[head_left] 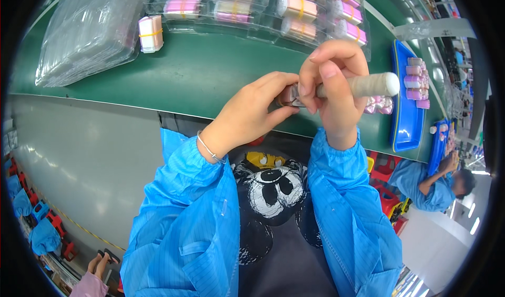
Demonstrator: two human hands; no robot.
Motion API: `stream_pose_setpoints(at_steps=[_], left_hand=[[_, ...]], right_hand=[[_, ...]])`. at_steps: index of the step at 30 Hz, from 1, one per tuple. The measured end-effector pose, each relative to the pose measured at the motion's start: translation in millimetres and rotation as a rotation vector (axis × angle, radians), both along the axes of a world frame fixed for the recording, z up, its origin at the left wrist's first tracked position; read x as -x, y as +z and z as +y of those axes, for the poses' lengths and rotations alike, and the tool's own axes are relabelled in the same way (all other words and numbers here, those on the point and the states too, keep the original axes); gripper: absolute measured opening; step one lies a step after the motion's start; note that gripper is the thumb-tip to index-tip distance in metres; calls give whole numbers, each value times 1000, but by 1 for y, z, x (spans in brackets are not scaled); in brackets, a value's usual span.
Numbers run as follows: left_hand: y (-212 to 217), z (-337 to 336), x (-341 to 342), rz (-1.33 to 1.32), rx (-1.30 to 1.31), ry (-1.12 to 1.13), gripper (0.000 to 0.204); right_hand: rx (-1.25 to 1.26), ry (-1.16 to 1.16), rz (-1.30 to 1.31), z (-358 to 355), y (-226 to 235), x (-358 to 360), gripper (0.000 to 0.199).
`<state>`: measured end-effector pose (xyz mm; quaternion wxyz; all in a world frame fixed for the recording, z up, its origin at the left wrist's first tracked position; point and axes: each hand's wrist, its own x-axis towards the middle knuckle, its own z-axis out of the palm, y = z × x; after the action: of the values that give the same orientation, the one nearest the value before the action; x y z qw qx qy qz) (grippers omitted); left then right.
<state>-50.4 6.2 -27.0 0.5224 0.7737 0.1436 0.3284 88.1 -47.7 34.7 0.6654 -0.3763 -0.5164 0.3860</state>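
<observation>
My left hand (250, 108) pinches a small brownish, shiny piece (288, 96) between thumb and fingers, just above the near edge of the green table. Close against it on the right, my right hand (339, 84) is closed round a stick-shaped tool (376, 85), its handle wrapped in beige with a rounded white end pointing right. The tool's other end is hidden behind my fingers, so whether it touches the piece cannot be made out. Beside my right wrist lie several small pink-and-white pieces (380, 105), partly covered by the hand.
Clear plastic trays (258, 26) at the back hold several pink and orange bundles with yellow bands. One banded bundle (151, 34) stands alone beside a stack of clear trays (89, 34). A blue tray (398, 126) with bundles sits right. Beyond it works another person (428, 189).
</observation>
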Motion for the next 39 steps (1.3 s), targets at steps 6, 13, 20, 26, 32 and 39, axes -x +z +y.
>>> stream_pose_setpoints(at_steps=[6, 13, 20, 26, 32, 39], left_hand=[[-1, -3, 0, 13, 12, 32, 40], [-1, -2, 2, 22, -3, 40, 37], [2, -3, 1, 27, 10, 33, 34], [1, -1, 2, 51, 8, 23, 36], [-1, -4, -5, 115, -8, 6, 47], [-4, 0, 4, -85, 606, -97, 48]], right_hand=[[-37, 4, 34, 4, -8, -2, 10], [-48, 6, -84, 5, -7, 7, 9], [28, 34, 8, 1, -6, 0, 8], [-54, -4, -13, 5, -11, 4, 7], [-203, -80, 304, -13, 5, -30, 6], [228, -329, 317, -71, 13, -37, 15]])
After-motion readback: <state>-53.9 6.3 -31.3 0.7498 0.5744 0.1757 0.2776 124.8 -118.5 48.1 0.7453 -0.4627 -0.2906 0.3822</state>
